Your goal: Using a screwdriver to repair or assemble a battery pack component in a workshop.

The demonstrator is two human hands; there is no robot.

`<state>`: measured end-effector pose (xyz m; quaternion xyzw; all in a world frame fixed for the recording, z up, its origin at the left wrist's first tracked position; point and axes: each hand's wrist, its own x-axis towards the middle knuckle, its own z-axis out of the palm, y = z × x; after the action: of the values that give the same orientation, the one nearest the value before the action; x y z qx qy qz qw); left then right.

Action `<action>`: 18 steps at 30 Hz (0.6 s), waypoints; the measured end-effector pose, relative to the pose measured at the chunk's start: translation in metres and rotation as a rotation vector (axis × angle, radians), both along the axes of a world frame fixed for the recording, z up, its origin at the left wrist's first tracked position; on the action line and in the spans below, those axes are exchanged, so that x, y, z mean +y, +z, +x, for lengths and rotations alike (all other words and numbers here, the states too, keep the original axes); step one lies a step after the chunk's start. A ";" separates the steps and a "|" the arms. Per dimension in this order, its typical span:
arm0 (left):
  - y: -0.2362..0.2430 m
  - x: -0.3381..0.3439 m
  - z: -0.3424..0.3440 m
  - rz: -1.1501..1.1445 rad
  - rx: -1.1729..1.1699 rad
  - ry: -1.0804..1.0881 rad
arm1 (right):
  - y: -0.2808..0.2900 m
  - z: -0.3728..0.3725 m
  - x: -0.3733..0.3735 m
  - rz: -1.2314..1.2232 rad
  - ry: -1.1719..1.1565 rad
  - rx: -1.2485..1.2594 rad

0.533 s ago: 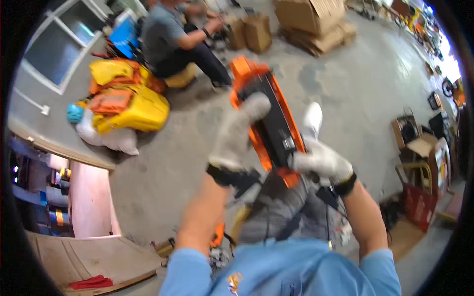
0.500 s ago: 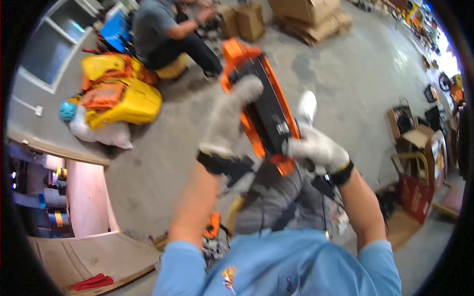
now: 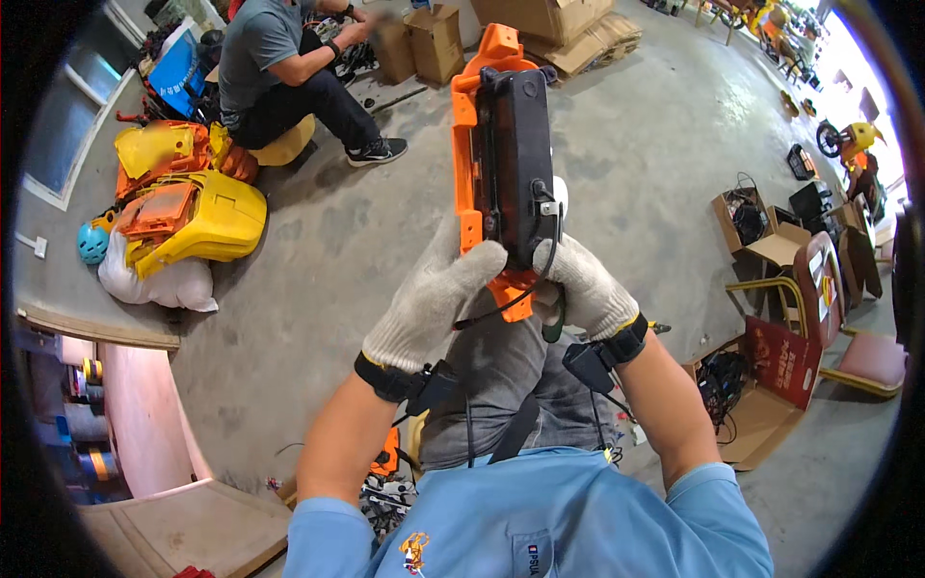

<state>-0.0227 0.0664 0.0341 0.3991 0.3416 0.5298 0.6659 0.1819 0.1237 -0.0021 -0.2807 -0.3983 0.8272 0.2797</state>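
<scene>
The left hand (image 3: 434,297) and right hand (image 3: 590,292) are grasping a long black, orange-framed case (image 3: 523,144), while an open carton (image 3: 768,441) is holding dark cables (image 3: 721,385).

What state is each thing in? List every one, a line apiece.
Orange frame: held up
Black box: set against the frame
Cable: bent, curving below the box
Left grip: gloved, closed on the frame
Right grip: gloved, closed on a green handle
Flat cardboard: stacked
White sack: bulging
Co-worker: seated, knees bent
</scene>
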 end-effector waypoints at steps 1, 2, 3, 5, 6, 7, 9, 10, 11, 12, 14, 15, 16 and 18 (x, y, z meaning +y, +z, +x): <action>-0.001 -0.003 0.000 -0.010 0.033 -0.004 | -0.003 -0.001 0.000 -0.050 -0.008 0.020; -0.001 -0.005 0.001 -0.002 0.057 -0.011 | -0.006 -0.002 0.001 -0.040 0.003 0.029; -0.001 -0.006 0.001 0.049 0.087 -0.005 | -0.008 -0.004 0.001 0.003 -0.009 0.059; -0.002 -0.006 0.009 0.056 0.151 0.049 | -0.008 -0.004 0.000 0.052 -0.017 0.057; -0.002 -0.005 0.014 0.086 0.201 0.105 | -0.007 -0.003 -0.002 0.063 -0.011 0.085; 0.002 -0.009 0.015 0.003 0.209 0.101 | -0.004 -0.002 -0.005 0.081 -0.025 0.023; 0.006 -0.007 0.025 0.002 0.253 0.122 | 0.002 -0.003 -0.008 0.137 -0.080 -0.002; 0.009 -0.007 0.028 0.035 0.380 0.137 | 0.004 -0.006 -0.007 0.160 -0.105 -0.047; 0.011 -0.003 0.035 0.062 0.335 0.133 | 0.008 0.000 -0.006 0.168 -0.064 0.048; 0.014 -0.003 0.041 0.049 0.356 0.174 | 0.010 0.000 -0.005 0.167 -0.041 0.070; 0.020 -0.007 0.047 -0.002 0.415 0.233 | 0.015 0.002 -0.005 0.168 -0.012 0.090; 0.021 -0.011 0.051 0.000 0.443 0.298 | 0.017 0.003 -0.005 0.170 -0.004 0.088; 0.021 -0.012 0.052 0.061 0.427 0.287 | 0.017 0.004 -0.005 0.172 0.003 0.078; 0.020 -0.016 0.053 -0.011 0.342 0.278 | 0.017 0.007 -0.006 0.175 0.017 0.059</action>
<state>0.0299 0.0505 0.0540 0.4288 0.5041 0.5391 0.5209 0.1885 0.1177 0.0147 -0.2274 -0.4629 0.7996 0.3075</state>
